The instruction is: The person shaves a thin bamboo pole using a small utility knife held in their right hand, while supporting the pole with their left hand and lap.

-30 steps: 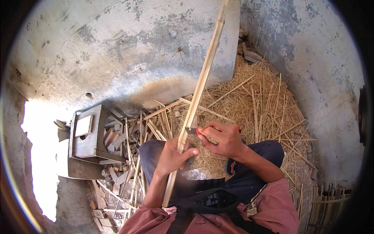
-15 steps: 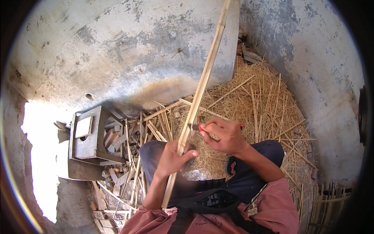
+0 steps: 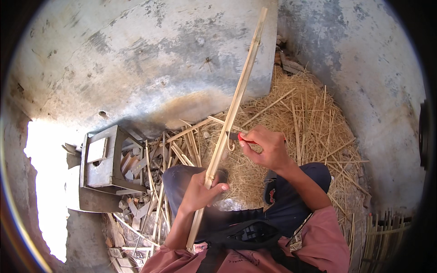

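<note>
My left hand grips the long pale bamboo strip, pointing one o'clock; right hand clamps a red-handled knife against it.

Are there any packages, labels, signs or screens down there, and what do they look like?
Small emblem: on the dark cloth at the person's right knee, a little red and white patch, too small to make out.
Pale print: a faint curved line of marks on the dark cloth at the lower edge, blurred.
No packages, signs or screens show.
</note>
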{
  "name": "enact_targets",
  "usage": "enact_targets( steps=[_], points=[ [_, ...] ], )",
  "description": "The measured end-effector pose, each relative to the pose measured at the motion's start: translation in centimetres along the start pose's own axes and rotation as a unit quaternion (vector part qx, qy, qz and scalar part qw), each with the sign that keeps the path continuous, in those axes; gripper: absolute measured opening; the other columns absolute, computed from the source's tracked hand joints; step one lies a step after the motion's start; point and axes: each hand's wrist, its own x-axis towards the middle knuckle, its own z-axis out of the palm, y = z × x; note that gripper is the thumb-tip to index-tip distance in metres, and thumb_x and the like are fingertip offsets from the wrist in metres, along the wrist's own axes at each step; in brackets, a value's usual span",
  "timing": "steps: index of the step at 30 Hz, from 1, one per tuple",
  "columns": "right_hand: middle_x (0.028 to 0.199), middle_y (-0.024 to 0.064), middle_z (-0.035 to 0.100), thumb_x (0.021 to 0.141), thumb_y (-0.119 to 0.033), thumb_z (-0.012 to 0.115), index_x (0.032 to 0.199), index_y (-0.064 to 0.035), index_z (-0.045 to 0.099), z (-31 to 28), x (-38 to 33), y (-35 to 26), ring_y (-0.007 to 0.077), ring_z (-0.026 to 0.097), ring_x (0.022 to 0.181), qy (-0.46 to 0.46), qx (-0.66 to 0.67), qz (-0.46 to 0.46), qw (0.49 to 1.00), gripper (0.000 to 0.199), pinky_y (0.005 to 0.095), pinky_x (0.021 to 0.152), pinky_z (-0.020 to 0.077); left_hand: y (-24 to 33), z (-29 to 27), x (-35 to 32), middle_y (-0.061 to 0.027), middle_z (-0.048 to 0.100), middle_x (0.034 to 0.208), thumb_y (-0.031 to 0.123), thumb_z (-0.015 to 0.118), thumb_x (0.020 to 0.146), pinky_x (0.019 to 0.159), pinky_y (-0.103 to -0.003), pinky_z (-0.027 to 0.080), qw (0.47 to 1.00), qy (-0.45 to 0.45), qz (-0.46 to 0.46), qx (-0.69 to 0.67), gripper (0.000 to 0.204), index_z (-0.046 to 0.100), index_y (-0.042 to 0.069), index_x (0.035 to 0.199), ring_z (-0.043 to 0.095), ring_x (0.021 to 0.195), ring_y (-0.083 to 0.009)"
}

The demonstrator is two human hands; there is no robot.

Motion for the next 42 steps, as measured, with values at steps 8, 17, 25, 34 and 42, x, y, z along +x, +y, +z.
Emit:
enact_targets(
  steps=[8,17,25,34,42],
  points=[
    [0.083,0.0063,0.073,0.097,-0.013,0.076,0.099,-0.0078,0.075,-1.6,1.1,4.6,0.0144,0.066,0.064,0.081,-0.02,0.085,0.993,0.006,0.0311,0.056,0.0501,-1.3,0.0,-2.1,0.0012,0.058,0.064,0.022,0.089,0.092,0.037,-0.023,0.04,0.998,-0.022,-0.064,0.016,0.043,0.05,0.009,0.081,0.054,0.045,-0.0053],
    [0.081,0.0053,0.069,0.105,-0.021,0.069,0.119,-0.0073,0.068,-5.4,1.7,10.8,0.0087,0.062,0.069,0.146,0.096,0.264,0.949,0.02,0.0305,0.061,0.0464,-2.6,0.0,-5.0,0.0034,0.056,0.065,0.024,0.078,0.102,0.04,-0.023,0.042,0.997,-0.02,-0.072,-0.025,0.028,0.06,0.006,0.09,0.053,0.046,-0.0049],
    [0.089,0.0056,0.073,0.105,-0.03,0.068,0.132,-0.0055,0.066,-3.3,0.9,8.7,0.0109,0.061,0.068,0.003,0.014,0.311,0.95,0.036,0.0319,0.062,0.0448,-3.1,-0.4,-2.6,0.001,0.058,0.064,0.036,0.07,0.107,0.042,-0.021,0.042,1.0,0.007,-0.013,-0.001,0.036,0.061,0.003,0.099,0.054,0.045,-0.0063],
    [0.11,0.0126,0.076,0.109,-0.027,0.063,0.149,-0.0008,0.059,-1.1,1.6,5.2,-0.0002,0.038,0.05,-0.05,0.469,0.374,0.798,0.048,0.0188,0.046,0.0297,-0.6,3.5,-0.9,-0.0135,0.065,0.067,0.038,0.084,0.094,0.056,-0.044,0.052,0.909,0.1,0.14,0.379,0.04,0.066,0.004,0.103,0.069,0.062,-0.0361],
    [0.129,0.0199,0.073,0.107,-0.018,0.053,0.153,0.0024,0.053,-1.9,1.7,6.1,0.0001,0.035,0.049,-0.019,0.539,0.38,0.751,0.05,0.0174,0.046,0.0315,-0.1,4.1,-1.3,-0.013,0.067,0.073,0.035,0.084,0.092,0.061,-0.041,0.053,0.905,0.126,0.148,0.379,0.046,0.062,0.002,0.115,0.068,0.063,-0.0312]
  ],
)
